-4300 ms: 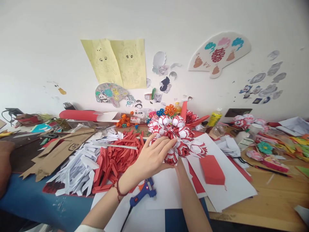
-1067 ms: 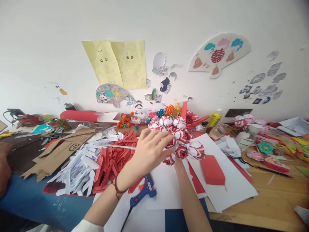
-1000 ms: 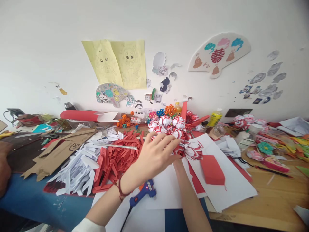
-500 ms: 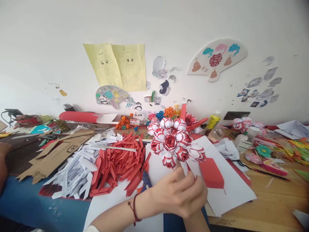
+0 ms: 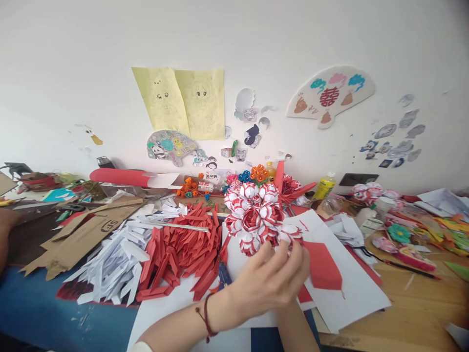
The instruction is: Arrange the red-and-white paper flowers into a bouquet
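A bouquet of red-and-white paper flowers point(image 5: 252, 219) stands upright in front of me, its stems hidden behind my hands. My left hand point(image 5: 273, 274), a dark red cord bracelet on its wrist, reaches across from the lower left. Its fingers are curled around a paper flower point(image 5: 292, 233) at the bouquet's lower right. My right forearm point(image 5: 296, 325) rises from the bottom, below the bouquet. The right hand itself is covered by the left, so its fingers do not show. Just left of the hands lies a heap of folded red paper strips point(image 5: 183, 244).
White paper strips point(image 5: 113, 259) and torn brown cardboard point(image 5: 84, 234) lie to the left. A red block point(image 5: 325, 266) rests on white sheets at right. Behind stand orange paper flowers point(image 5: 259, 173) and a yellow bottle point(image 5: 325, 186). Another person's arm point(image 5: 5, 234) shows at the left edge.
My left hand has moved up from below the blooms onto the lower-right flower. That flower has shifted inward, to the left, and the bouquet has tilted slightly left.
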Tool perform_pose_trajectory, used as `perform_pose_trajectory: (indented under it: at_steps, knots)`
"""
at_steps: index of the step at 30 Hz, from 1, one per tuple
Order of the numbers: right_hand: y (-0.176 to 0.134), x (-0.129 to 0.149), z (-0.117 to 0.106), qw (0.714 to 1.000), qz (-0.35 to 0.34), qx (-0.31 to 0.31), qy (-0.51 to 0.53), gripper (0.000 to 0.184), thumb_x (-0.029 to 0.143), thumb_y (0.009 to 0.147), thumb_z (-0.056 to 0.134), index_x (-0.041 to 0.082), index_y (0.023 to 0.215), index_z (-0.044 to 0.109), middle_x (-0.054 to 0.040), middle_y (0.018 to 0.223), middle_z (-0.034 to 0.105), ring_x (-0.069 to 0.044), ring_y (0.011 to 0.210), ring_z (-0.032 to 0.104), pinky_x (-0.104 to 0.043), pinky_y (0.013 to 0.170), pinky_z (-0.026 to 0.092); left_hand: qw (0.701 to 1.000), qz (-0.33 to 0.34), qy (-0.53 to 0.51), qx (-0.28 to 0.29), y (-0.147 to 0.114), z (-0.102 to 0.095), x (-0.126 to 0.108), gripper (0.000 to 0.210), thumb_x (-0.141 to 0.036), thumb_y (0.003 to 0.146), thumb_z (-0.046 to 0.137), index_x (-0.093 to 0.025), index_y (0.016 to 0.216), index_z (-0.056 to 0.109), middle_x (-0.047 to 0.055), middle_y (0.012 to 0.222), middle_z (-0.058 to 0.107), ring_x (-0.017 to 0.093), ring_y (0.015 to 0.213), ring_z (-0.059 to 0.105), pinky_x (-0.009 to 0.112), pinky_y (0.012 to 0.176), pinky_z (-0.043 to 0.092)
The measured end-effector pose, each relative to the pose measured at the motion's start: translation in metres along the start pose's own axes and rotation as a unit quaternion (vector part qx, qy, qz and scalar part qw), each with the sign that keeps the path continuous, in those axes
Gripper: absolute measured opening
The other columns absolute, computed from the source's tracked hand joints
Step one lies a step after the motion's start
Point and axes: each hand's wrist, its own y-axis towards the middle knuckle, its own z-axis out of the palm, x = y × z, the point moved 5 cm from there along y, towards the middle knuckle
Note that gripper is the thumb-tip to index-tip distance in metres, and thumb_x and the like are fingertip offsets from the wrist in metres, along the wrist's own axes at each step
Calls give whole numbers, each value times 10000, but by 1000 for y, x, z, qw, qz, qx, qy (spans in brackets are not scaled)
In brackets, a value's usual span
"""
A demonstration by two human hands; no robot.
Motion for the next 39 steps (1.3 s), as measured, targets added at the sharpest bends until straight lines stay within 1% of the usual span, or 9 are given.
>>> perform_pose_trajectory:
  at_steps: [4, 10, 15, 22, 25, 28, 31, 36, 39]
  knots:
    - [1, -2, 15, 1000, -19, -10, 9, 311, 59, 769, 667, 118, 1066, 595, -177, 1159, 631, -371, 1139, 589, -483, 909, 538, 999, -16, 37, -13, -1, 17, -1, 364, -246, 912, 524, -148, 1243, 639, 135, 1311, 591, 252, 1136, 547, 365, 916, 462]
    - [6, -10, 18, 998, -24, -27, 61, 188, 104, 812, 646, 98, 997, 617, -182, 1088, 641, -356, 1068, 614, -490, 882, 537, 997, -20, 68, -34, 5, 24, -5, 305, -251, 903, 565, -137, 1164, 672, 128, 1228, 624, 254, 1087, 583, 361, 873, 466]
    - [12, -14, 24, 993, -84, -20, 83, 147, 77, 795, 632, 94, 941, 616, -187, 1028, 638, -334, 1006, 595, -493, 826, 529, 991, -87, 93, -32, 13, 30, -3, 219, -232, 880, 620, -180, 1083, 683, 93, 1190, 645, 253, 1044, 612, 372, 839, 461]
    - [11, -13, 22, 989, -101, -77, 71, 161, 52, 797, 611, 78, 954, 633, -163, 969, 673, -307, 919, 612, -418, 782, 533, 986, -76, 105, -104, 11, 28, -7, 204, -281, 836, 693, -160, 1000, 683, 120, 1091, 698, 249, 1010, 648, 353, 845, 440]
    - [8, -15, 24, 989, -91, -82, 87, 141, 166, 882, 558, 81, 973, 624, -167, 1001, 677, -312, 947, 617, -432, 807, 537, 982, -72, 132, -112, 8, 29, -8, 213, -312, 837, 689, -173, 999, 693, 115, 1134, 698, 223, 1001, 645, 340, 852, 435]
    - [6, -18, 26, 988, -77, -91, 102, 247, 286, 959, 450, 93, 950, 604, -179, 996, 677, -308, 951, 624, -442, 788, 542, 983, -52, 147, -100, 7, 31, -10, 213, -330, 839, 684, -183, 993, 700, 109, 1125, 705, 212, 963, 635, 332, 829, 430]
    - [5, -20, 27, 987, -76, -99, 103, 297, 326, 977, 406, 98, 917, 588, -182, 987, 678, -305, 942, 625, -444, 770, 546, 982, -48, 156, -98, 6, 31, -10, 186, -305, 837, 688, -193, 984, 701, 99, 1120, 708, 194, 929, 619, 318, 789, 425]
    - [5, -22, 26, 989, -58, -94, 99, 85, 122, 882, 482, 109, 897, 565, -160, 995, 683, -297, 930, 627, -435, 765, 549, 984, -37, 154, -82, 4, 36, -13, 187, -283, 830, 696, -198, 996, 689, 96, 1164, 693, 186, 925, 611, 306, 769, 402]
    - [4, -22, 26, 989, -48, -91, 102, 73, 109, 863, 495, 113, 891, 563, -161, 988, 684, -300, 933, 624, -444, 772, 545, 984, -39, 155, -85, 4, 37, -15, 182, -292, 820, 708, -210, 983, 694, 86, 1147, 698, 180, 911, 612, 305, 753, 404]
